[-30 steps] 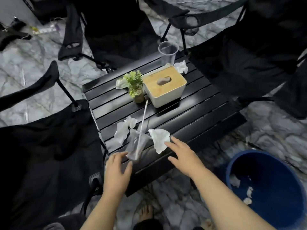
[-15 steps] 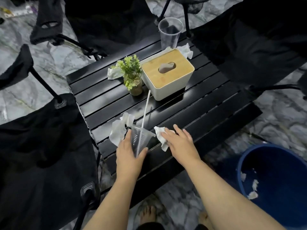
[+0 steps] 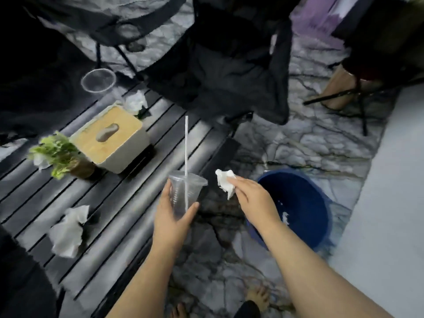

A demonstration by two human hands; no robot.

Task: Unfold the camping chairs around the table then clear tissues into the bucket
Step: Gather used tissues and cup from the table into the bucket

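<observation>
The right hand (image 3: pixel 254 198) pinches a crumpled white tissue (image 3: pixel 226 182) between thumb and fingertips, fingers curled lightly onto it; the tissue is off the worktop (image 3: pixel 128 203), in the air over the marble floor (image 3: pixel 309 138), between the worktop's edge and the blue bucket (image 3: pixel 325 200), just beside the bucket's rim; it is a bunched wad with no clear long axis, one loose corner hanging down below the fingers. The bucket stands on the floor, mouth up, with small white scraps (image 3: pixel 285 218) inside it.

The left hand (image 3: pixel 171 216) is wrapped round a clear plastic cup (image 3: pixel 183 193), thumb on one side and fingers on the other; the cup is upright, mouth up, at the worktop's edge; whether its base touches the slats cannot be told. A white straw (image 3: pixel 186 143) stands in it, its long axis near upright, the free end pointing up toward the unfolded black camping chair (image 3: pixel 229 65) beyond the worktop. The two hands are apart, the cup's rim between them.

On the slatted worktop lie more tissues: a large crumpled one (image 3: pixel 68 230) near the left edge, one (image 3: pixel 136 103) behind the tissue box (image 3: pixel 110 138), and one (image 3: pixel 40 160) partly hidden by the small green plant (image 3: pixel 59 157); a second clear cup (image 3: pixel 98 80) stands at the far side.
</observation>
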